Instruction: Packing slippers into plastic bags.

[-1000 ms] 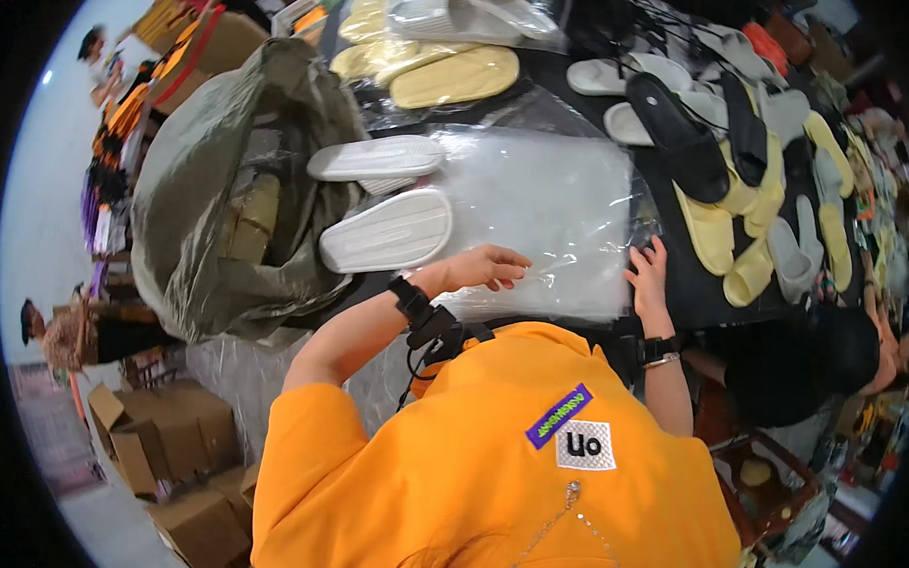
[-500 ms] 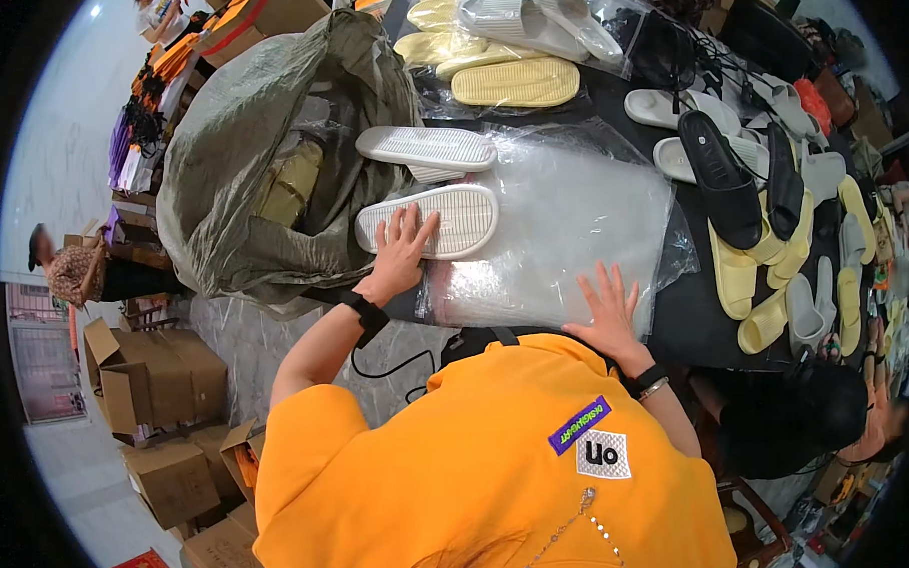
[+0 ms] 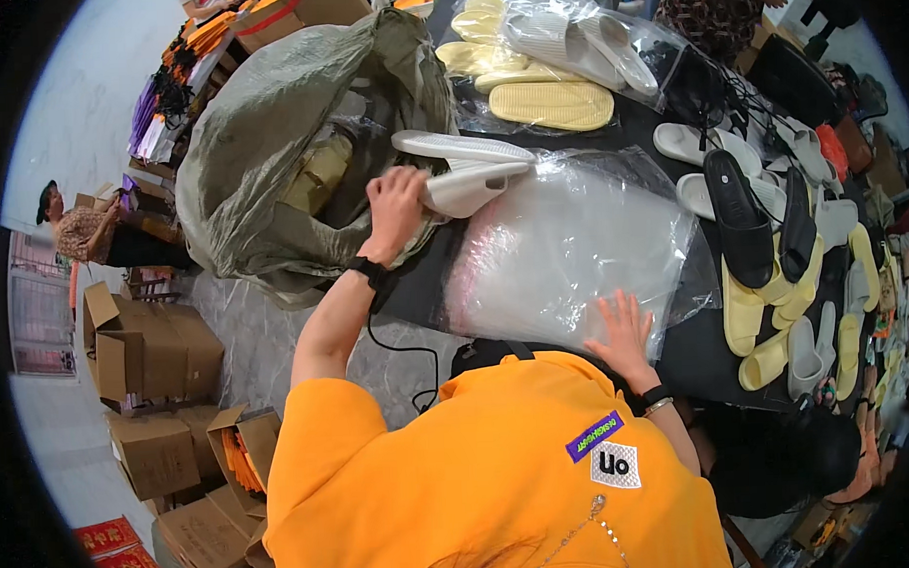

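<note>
My left hand (image 3: 396,214) is closed at the near end of a white slide slipper (image 3: 463,191), which is tipped so that its strap side shows. The fingertips are partly hidden and slightly blurred. Just beyond it lies the other white slipper (image 3: 460,146) of like kind, by the mouth of the sack. My right hand (image 3: 622,334) rests with spread fingers on the near right part of a stack of clear plastic bags (image 3: 573,245). Nothing is held in it.
A large grey-green woven sack (image 3: 235,161) gapes at the left, with a yellowish bundle (image 3: 319,174) inside. Bagged yellow slippers (image 3: 551,105) lie at the back. Black slides (image 3: 737,204) and other pairs crowd the right side. Cardboard boxes (image 3: 161,349) stand on the floor; a person (image 3: 87,227) is beyond.
My left hand has closed on the near white slipper and turned it from lying sole-up to tilted, close to the other one. My right hand stays on the bags. The whole view has shifted slightly.
</note>
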